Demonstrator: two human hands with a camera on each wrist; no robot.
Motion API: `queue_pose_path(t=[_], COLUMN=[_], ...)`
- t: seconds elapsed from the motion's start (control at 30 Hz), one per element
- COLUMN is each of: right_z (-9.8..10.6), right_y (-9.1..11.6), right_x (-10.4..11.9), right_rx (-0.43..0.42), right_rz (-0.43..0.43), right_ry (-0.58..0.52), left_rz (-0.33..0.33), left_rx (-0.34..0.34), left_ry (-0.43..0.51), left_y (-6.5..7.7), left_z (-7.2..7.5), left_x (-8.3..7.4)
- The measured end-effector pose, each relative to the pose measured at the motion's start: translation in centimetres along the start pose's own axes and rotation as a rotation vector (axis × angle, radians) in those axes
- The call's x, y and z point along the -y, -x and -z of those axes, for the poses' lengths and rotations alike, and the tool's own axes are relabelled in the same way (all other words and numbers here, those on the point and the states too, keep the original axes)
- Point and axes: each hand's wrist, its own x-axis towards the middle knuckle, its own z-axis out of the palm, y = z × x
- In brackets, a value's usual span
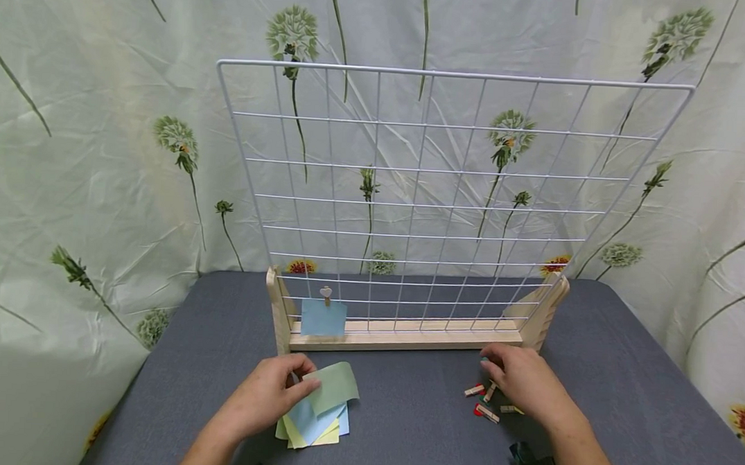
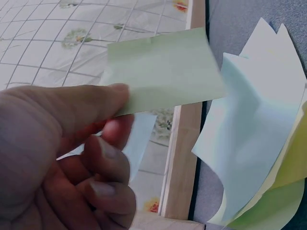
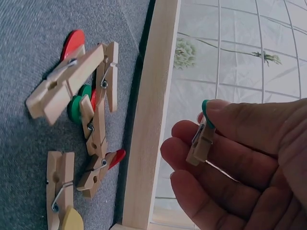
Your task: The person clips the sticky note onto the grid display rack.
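Observation:
My left hand (image 1: 272,391) pinches a green paper note (image 2: 165,72) between thumb and forefinger, above a loose pile of blue and yellow notes (image 1: 314,428). In my right hand (image 1: 528,381) a small wooden clothespin (image 3: 202,143) with a green top is held between thumb and fingers. Beneath that hand several more clothespins (image 3: 62,86) lie on the cloth, some with red, green or yellow tops. A blue note (image 1: 323,318) hangs low on the left of the white wire grid (image 1: 414,205), under a clothespin with a white heart (image 1: 326,293).
The grid stands upright in a wooden base (image 1: 405,336) with side supports at both ends. Dark grey cloth (image 1: 402,414) covers the table. Behind hangs a pale curtain (image 1: 137,56) printed with flowers. A black object (image 1: 532,463) is near my right wrist.

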Motion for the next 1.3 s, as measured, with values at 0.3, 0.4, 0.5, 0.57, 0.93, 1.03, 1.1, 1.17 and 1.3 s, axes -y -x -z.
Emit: queue_pose_path(t=[0.3,0.4,0.5,0.57,0.93,1.03,1.1,1.17,1.3], right_z=[-0.4,-0.5,-0.5,-0.4,-0.4,-0.5,-0.4,-0.3,-0.1], right_y=[0.0,0.0,-0.2,-0.4,-0.7,-0.7,-0.6,-0.6,-0.7], right_x=[0.1,0.3,0.5,0.8,1.9,2.3,2.5,2.8,3.3], right_rx=[-0.122,-0.163,-0.197,-0.214,-0.335,-0.361,-0.361,-0.352,-0.340], right_rz=[0.110,0.116,0.124,0.130,0.212,0.232,0.224,0.205,0.182], right_ry=[0.030,0.017,-0.010,-0.019,-0.014,-0.028,-0.041,-0.052,-0.056], left_rz=[0.011,0.012,0.007,0.005,0.045,0.073,0.082,0.085,0.081], left_rx=[-0.126,-0.140,-0.151,-0.155,-0.196,-0.210,-0.224,-0.237,-0.265], left_ry=[-0.005,-0.009,-0.006,-0.001,0.003,0.015,0.013,0.012,0.012], left_y=[-0.3,-0.3,-0.4,-0.4,-1.2,-1.3,-1.3,-1.3,-1.4], left_z=[-0.6,-0.7,-0.8,-1.0,-1.8,-1.9,-2.0,-2.0,-2.0], left_x=[-0.5,-0.5,-0.6,-0.7,-1.3,-1.3,-1.4,-1.4,-1.5])
